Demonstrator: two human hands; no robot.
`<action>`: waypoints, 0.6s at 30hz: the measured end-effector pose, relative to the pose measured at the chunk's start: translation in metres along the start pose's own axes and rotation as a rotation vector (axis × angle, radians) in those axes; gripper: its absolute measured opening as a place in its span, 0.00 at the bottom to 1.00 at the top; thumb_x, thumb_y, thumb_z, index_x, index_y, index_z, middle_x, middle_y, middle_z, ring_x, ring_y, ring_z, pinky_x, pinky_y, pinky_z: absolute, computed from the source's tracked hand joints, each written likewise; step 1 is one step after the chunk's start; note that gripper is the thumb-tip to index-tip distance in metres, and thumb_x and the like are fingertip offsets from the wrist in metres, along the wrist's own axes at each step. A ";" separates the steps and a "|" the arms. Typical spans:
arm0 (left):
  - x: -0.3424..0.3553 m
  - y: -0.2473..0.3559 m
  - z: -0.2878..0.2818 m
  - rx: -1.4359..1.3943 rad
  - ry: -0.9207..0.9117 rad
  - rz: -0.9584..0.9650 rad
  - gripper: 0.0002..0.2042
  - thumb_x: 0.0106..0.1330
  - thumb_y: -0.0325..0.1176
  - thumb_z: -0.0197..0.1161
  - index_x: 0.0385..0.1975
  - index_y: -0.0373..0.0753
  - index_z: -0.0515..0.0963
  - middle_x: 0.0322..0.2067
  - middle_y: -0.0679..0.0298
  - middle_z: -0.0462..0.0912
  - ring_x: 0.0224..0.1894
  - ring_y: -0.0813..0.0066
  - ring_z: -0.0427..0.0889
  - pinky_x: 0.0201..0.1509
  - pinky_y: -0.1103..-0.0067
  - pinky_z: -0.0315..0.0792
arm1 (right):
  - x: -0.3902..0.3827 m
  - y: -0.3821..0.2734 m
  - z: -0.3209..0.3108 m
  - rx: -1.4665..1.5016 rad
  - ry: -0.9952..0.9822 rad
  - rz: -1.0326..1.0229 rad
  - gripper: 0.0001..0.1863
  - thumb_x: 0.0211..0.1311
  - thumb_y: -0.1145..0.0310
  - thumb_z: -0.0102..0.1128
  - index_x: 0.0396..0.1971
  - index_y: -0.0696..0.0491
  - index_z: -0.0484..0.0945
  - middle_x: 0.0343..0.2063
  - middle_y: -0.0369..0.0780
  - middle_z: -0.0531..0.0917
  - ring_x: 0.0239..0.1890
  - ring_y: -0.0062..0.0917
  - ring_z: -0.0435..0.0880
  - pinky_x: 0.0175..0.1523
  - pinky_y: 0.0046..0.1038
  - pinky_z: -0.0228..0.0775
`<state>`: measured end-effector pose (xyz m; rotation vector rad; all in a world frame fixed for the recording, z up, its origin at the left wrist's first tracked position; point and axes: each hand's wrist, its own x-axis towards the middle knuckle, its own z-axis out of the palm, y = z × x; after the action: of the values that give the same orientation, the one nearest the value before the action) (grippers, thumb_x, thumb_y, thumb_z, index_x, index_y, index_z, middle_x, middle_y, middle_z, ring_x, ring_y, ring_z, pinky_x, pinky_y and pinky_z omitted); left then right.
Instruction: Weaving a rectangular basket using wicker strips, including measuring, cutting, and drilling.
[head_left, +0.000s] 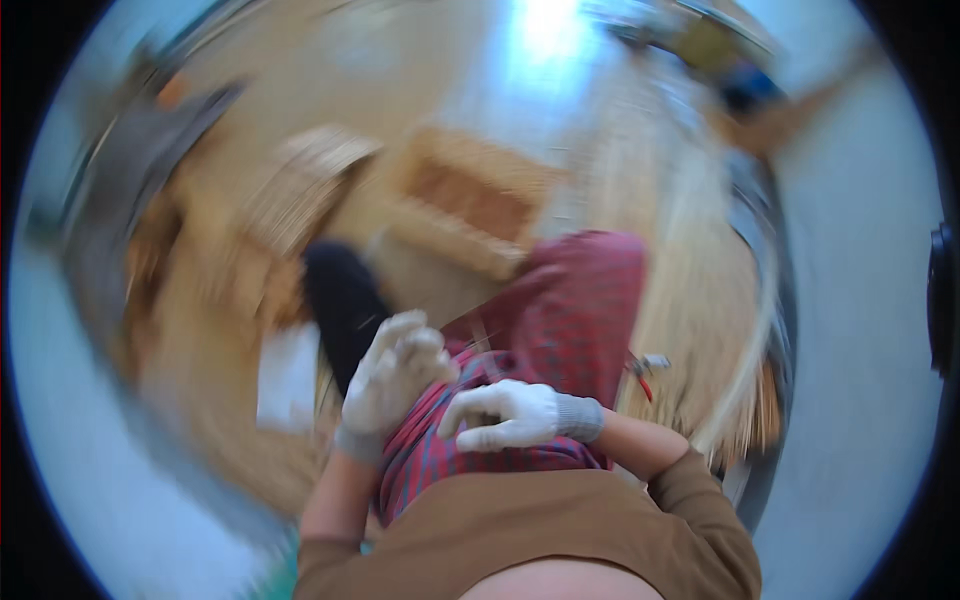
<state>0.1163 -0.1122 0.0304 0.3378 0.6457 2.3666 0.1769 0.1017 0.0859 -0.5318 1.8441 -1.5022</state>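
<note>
Both of my hands wear white knit gloves with grey cuffs, and they hover over the red-and-grey checked cloth [430, 455] on my lap. The fingers of my left hand [398, 375] are loosely bent and apart, somewhat smeared by motion, with nothing visible in them. Just to its right, my right hand [505, 414] has its thumb away from its curved fingers, and the gap between them shows no object. A few thin pale strands [480, 335] cross the cloth beyond my hands. In front of my knees stands a rectangular woven basket [445, 245], tan outside and brown within.
Long pale strips [690, 250] lie on the floor at right. Red-handled pliers [645, 376] rest beside my right knee. A bundle of brown strips [305, 180] lies at far left, near a grey cloth [135, 165]. A white sheet [288, 380] is by my left hand.
</note>
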 end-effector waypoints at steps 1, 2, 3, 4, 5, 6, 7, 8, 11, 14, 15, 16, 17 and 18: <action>-0.006 0.012 -0.012 0.028 0.012 0.098 0.27 0.73 0.46 0.55 0.65 0.38 0.61 0.51 0.56 0.74 0.53 0.63 0.75 0.60 0.58 0.70 | 0.019 -0.001 0.006 0.034 -0.037 -0.049 0.16 0.68 0.58 0.60 0.48 0.53 0.78 0.27 0.34 0.82 0.29 0.15 0.80 0.36 0.22 0.74; -0.016 0.020 -0.025 -0.005 0.053 0.212 0.24 0.74 0.43 0.52 0.65 0.38 0.62 0.50 0.57 0.74 0.51 0.64 0.76 0.59 0.59 0.71 | 0.036 0.000 0.014 0.076 -0.082 -0.091 0.16 0.69 0.59 0.60 0.49 0.53 0.78 0.27 0.34 0.82 0.29 0.14 0.80 0.37 0.21 0.74; -0.030 0.026 -0.039 0.050 0.216 0.325 0.21 0.75 0.40 0.52 0.63 0.37 0.64 0.46 0.59 0.77 0.48 0.67 0.79 0.56 0.62 0.75 | 0.051 -0.008 0.021 0.184 -0.178 0.071 0.14 0.68 0.61 0.61 0.48 0.53 0.78 0.27 0.34 0.82 0.29 0.14 0.80 0.37 0.22 0.74; -0.043 0.031 -0.054 0.025 0.397 0.373 0.19 0.75 0.39 0.53 0.60 0.36 0.67 0.42 0.60 0.78 0.42 0.69 0.82 0.49 0.66 0.79 | 0.066 -0.007 0.030 0.172 -0.235 0.102 0.14 0.68 0.61 0.60 0.48 0.53 0.77 0.27 0.34 0.82 0.29 0.14 0.80 0.36 0.21 0.74; -0.061 0.027 -0.083 0.094 0.572 0.402 0.16 0.74 0.38 0.54 0.56 0.37 0.70 0.40 0.61 0.80 0.39 0.69 0.83 0.43 0.69 0.82 | 0.078 -0.004 0.041 0.155 -0.278 0.139 0.14 0.68 0.61 0.60 0.48 0.53 0.77 0.27 0.34 0.82 0.28 0.14 0.81 0.35 0.21 0.74; -0.082 0.012 -0.110 0.136 0.838 0.406 0.15 0.74 0.37 0.54 0.54 0.37 0.71 0.40 0.60 0.80 0.38 0.69 0.83 0.42 0.69 0.82 | 0.088 0.000 0.052 0.056 -0.299 0.070 0.14 0.68 0.62 0.60 0.48 0.54 0.77 0.26 0.34 0.82 0.27 0.14 0.81 0.34 0.21 0.74; -0.098 -0.004 -0.137 0.164 1.087 0.389 0.13 0.74 0.36 0.54 0.53 0.37 0.72 0.39 0.60 0.80 0.37 0.69 0.83 0.41 0.70 0.82 | 0.096 0.002 0.062 0.015 -0.343 0.130 0.13 0.68 0.63 0.60 0.48 0.54 0.78 0.25 0.34 0.83 0.26 0.14 0.80 0.33 0.21 0.74; -0.109 -0.019 -0.158 0.282 1.193 0.304 0.12 0.74 0.35 0.54 0.50 0.36 0.73 0.38 0.60 0.81 0.36 0.68 0.83 0.40 0.71 0.82 | 0.100 0.007 0.070 -0.030 -0.368 0.192 0.13 0.68 0.64 0.60 0.47 0.54 0.78 0.25 0.34 0.83 0.25 0.14 0.80 0.33 0.22 0.74; -0.169 -0.077 -0.230 0.319 1.321 -0.134 0.10 0.71 0.33 0.53 0.46 0.37 0.76 0.34 0.61 0.82 0.33 0.66 0.84 0.39 0.72 0.81 | 0.119 0.019 0.095 -0.007 -0.412 0.272 0.12 0.69 0.66 0.58 0.47 0.54 0.78 0.24 0.35 0.82 0.23 0.14 0.80 0.31 0.21 0.74; -0.217 -0.136 -0.268 0.950 1.218 -0.526 0.15 0.63 0.37 0.61 0.47 0.37 0.76 0.28 0.57 0.82 0.32 0.59 0.84 0.40 0.68 0.78 | 0.130 0.011 0.090 0.092 -0.362 0.462 0.12 0.70 0.66 0.56 0.48 0.54 0.78 0.23 0.34 0.81 0.22 0.13 0.79 0.30 0.18 0.73; -0.227 -0.140 -0.269 0.932 1.211 -0.537 0.15 0.63 0.37 0.61 0.47 0.37 0.76 0.28 0.57 0.82 0.32 0.59 0.84 0.40 0.68 0.78 | 0.135 0.008 0.089 0.061 -0.365 0.491 0.12 0.71 0.66 0.54 0.49 0.54 0.78 0.25 0.34 0.82 0.23 0.13 0.79 0.29 0.17 0.73; -0.241 -0.147 -0.272 1.091 1.285 -0.542 0.15 0.61 0.38 0.62 0.46 0.40 0.77 0.32 0.55 0.82 0.36 0.56 0.83 0.44 0.67 0.77 | 0.137 0.006 0.088 0.035 -0.373 0.520 0.13 0.72 0.65 0.52 0.50 0.53 0.78 0.26 0.33 0.82 0.23 0.12 0.79 0.28 0.17 0.72; -0.247 -0.142 -0.269 1.259 1.345 -0.536 0.15 0.59 0.38 0.64 0.45 0.42 0.78 0.35 0.53 0.82 0.40 0.52 0.82 0.48 0.65 0.76 | 0.141 0.005 0.086 0.031 -0.369 0.532 0.14 0.72 0.63 0.52 0.51 0.53 0.77 0.26 0.33 0.82 0.23 0.12 0.79 0.29 0.16 0.72; -0.254 -0.138 -0.266 1.342 1.477 -0.537 0.15 0.58 0.38 0.65 0.45 0.45 0.77 0.39 0.53 0.80 0.43 0.52 0.81 0.50 0.64 0.75 | 0.144 0.007 0.085 0.058 -0.360 0.567 0.14 0.73 0.63 0.51 0.52 0.53 0.77 0.26 0.33 0.81 0.24 0.12 0.79 0.29 0.16 0.72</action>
<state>0.2757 -0.2829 -0.2856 -1.0404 2.4747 0.9538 0.1417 -0.0539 0.0348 -0.2028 1.4957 -0.9989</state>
